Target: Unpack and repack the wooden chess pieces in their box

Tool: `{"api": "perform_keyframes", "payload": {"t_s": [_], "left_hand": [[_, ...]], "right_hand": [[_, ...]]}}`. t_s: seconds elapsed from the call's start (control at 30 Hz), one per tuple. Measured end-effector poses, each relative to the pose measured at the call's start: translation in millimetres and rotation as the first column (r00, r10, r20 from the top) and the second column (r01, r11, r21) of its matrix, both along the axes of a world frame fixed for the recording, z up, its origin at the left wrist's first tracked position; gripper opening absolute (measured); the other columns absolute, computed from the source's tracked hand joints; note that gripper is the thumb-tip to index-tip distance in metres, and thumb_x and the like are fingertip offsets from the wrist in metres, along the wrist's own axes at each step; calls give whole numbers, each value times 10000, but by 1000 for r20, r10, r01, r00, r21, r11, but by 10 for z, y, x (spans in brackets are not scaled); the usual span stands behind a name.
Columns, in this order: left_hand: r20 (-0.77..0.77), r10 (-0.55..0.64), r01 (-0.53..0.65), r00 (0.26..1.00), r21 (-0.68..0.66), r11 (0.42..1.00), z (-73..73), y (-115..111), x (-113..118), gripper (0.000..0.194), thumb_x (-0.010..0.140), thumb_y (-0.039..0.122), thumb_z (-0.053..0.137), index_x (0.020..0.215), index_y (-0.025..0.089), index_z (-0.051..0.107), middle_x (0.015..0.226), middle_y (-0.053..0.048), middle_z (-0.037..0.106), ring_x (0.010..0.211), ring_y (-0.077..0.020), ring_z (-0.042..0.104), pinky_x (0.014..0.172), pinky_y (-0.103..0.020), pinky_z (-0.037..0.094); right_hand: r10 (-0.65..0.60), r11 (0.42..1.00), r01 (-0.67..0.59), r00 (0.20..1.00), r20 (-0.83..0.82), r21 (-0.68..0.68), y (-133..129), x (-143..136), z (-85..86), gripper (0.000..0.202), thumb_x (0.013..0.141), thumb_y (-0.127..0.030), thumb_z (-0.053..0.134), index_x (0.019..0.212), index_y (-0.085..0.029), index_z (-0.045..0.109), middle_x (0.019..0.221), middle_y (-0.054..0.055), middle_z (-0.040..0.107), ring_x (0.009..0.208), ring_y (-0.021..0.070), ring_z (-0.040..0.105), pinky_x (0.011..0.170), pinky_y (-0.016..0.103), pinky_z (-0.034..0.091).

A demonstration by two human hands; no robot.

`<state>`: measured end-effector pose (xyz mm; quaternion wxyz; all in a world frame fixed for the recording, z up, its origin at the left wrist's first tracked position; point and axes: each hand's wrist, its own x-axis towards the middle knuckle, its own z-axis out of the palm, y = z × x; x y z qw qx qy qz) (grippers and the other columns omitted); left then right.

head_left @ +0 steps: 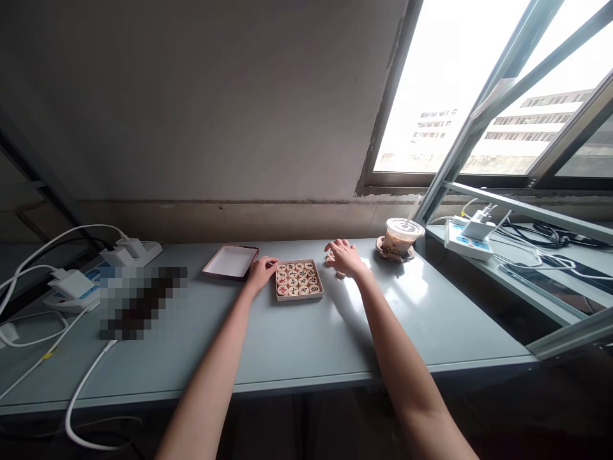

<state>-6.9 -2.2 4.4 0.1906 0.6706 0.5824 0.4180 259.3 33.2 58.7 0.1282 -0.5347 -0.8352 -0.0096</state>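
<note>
A shallow square box (300, 298) filled with rows of round Chinese chess pieces (303, 273) lies face up on the table. Most pieces carry black characters, and a few carry red ones. My left hand (260, 275) is at the box's left side, fingers curled against its upper left edge; the thumb's grip is partly hidden. To the right of the box, my right hand (345, 257) reaches down with bent, parted fingers over a few loose pieces (330, 257). Those pieces are partly covered by the hand, and none shows clearly gripped.
The upturned box lid (232, 261) lies left of the box. A lidded drink cup (403, 236) with a straw stands at back right. Power strips (467, 238) with white plugs and cables sit at both sides. A pixelated dark item (143, 303) is on the left.
</note>
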Motion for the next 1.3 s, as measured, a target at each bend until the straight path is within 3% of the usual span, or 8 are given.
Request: {"api": "perform_keyframes", "payload": {"t_s": [0.17, 0.27, 0.5, 0.67, 0.87, 1.0, 1.17, 1.3], "left_hand": [[-20, 4, -4, 1000, 9, 1000, 32, -28, 24, 193, 802, 211, 527, 881, 156, 694, 951, -73, 688, 842, -170, 633, 815, -292, 494], [-44, 10, -10, 999, 3, 1000, 51, -42, 37, 188, 806, 201, 525, 880, 156, 692, 954, -73, 687, 842, -168, 632, 827, -288, 489], [-26, 7, -7, 1000, 3, 1000, 54, -42, 38, 189, 805, 209, 515, 867, 156, 685, 946, -72, 686, 830, -169, 627, 796, -285, 499], [-37, 6, -6, 999, 14, 1000, 33, -30, 29, 193, 806, 221, 506, 858, 160, 682, 935, -72, 684, 806, -166, 625, 788, -291, 501], [-30, 9, -8, 1000, 13, 1000, 31, -38, 33, 192, 806, 233, 507, 859, 169, 679, 931, -64, 681, 815, -164, 626, 776, -282, 506], [-18, 13, -13, 1000, 22, 1000, 30, -46, 39, 195, 809, 227, 502, 861, 165, 679, 931, -66, 678, 822, -164, 628, 770, -276, 507], [-29, 18, -17, 999, 26, 1000, 15, -40, 39, 194, 809, 216, 502, 868, 162, 679, 942, -74, 682, 821, -167, 629, 801, -296, 503], [-43, 22, -21, 999, 34, 999, 7, -34, 31, 195, 810, 225, 499, 864, 174, 679, 943, -65, 684, 846, -171, 629, 804, -291, 504]], "right_hand": [[461, 868, -487, 863, -206, -96, -298, -511, 64, 253, 835, -253, 593, 1088, -246, 600, 1109, 62, 581, 1057, 212, 498, 859, 327, 385], [540, 821, -559, 825, -164, -110, -474, -739, 20, 258, 835, -210, 595, 1089, -252, 612, 1158, 60, 587, 1043, 211, 524, 878, 339, 370], [424, 904, -427, 898, -114, -2, -442, -610, 99, 217, 828, -390, 615, 971, -227, 636, 1029, 61, 615, 1005, 200, 529, 830, 314, 367], [148, 988, -149, 989, -32, -49, -237, -150, 155, 228, 826, -435, 575, 927, -240, 637, 1013, 54, 606, 1025, 224, 509, 843, 346, 371], [-59, 986, 68, 996, 66, -150, -104, 171, 29, 299, 778, -358, 605, 1038, -210, 619, 1045, 102, 597, 1017, 253, 516, 828, 335, 399], [182, 966, -192, 981, -68, -173, -202, -53, 91, 383, 779, -304, 626, 1155, -256, 570, 1009, 56, 605, 977, 207, 538, 829, 302, 408], [539, 802, -573, 816, -208, -172, -502, -595, 103, 292, 791, -294, 646, 1083, -292, 649, 1090, 39, 608, 1013, 202, 548, 856, 297, 403], [565, 757, -628, 768, -301, -181, -622, -783, 44, 237, 765, -256, 676, 1002, -262, 682, 1016, 17, 644, 863, 151, 598, 755, 237, 429]]}}
